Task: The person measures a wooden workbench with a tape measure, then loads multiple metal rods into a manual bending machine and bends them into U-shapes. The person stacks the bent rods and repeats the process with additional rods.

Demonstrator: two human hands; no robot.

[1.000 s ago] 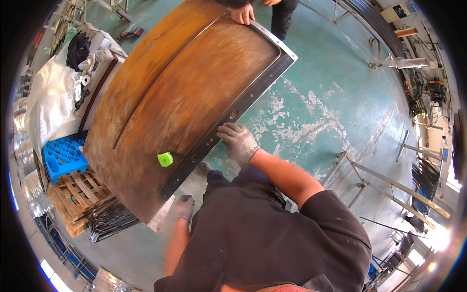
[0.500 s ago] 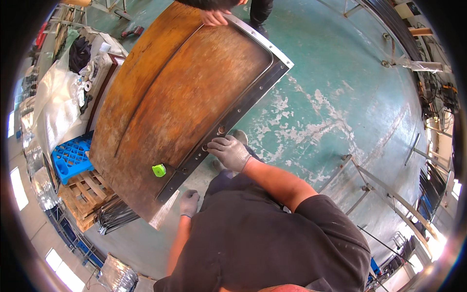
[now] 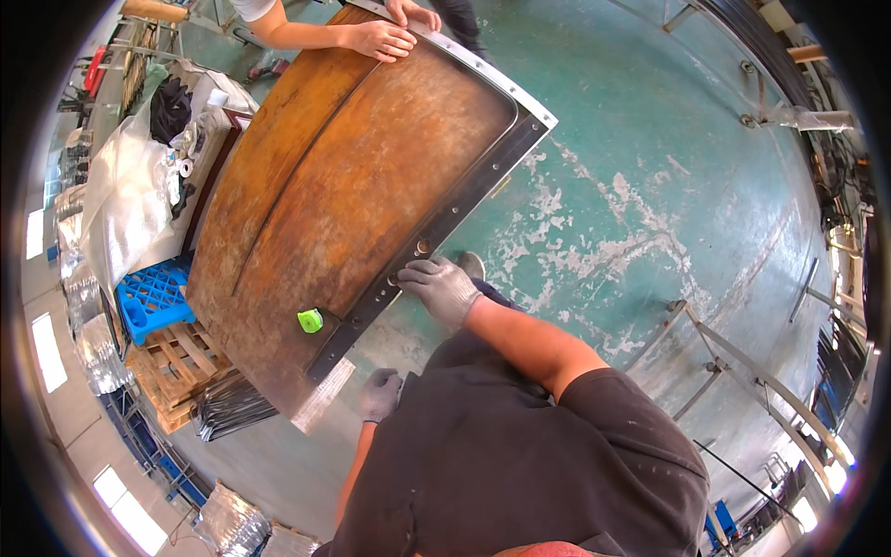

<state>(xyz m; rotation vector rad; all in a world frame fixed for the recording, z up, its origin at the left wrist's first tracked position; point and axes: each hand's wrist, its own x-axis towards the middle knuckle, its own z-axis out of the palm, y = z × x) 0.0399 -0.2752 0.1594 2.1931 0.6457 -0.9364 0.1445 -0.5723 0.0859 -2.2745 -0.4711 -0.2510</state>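
A large rust-brown curved board [image 3: 325, 186] spreads before me, with a black strip [image 3: 445, 220] pierced by holes along its near right edge. My gloved right hand [image 3: 443, 290] rests its fingers on that strip, beside the holes; its thumb is hidden. Low beside my body is my gloved left hand [image 3: 380, 395], apart from the board, its fingers curled in. A dark shape shows by it, but what it is stays unclear. On the board's near end sits a bright green tape measure [image 3: 310, 321]. A co-worker's bare hands [image 3: 382, 42] touch the far end, near a silver strip [image 3: 483, 67].
At left, a blue plastic pallet [image 3: 153, 302] lies on a wooden pallet [image 3: 176, 367], near clear plastic wrap [image 3: 130, 209]. Dark thin rods [image 3: 237, 407] lie beside them. A metal frame [image 3: 733, 353] stands at right on the worn green floor [image 3: 594, 223].
The co-worker's head has left the picture, and both of their hands now show on the far end. My left hand has shifted slightly to the right; my right hand stays on the strip.
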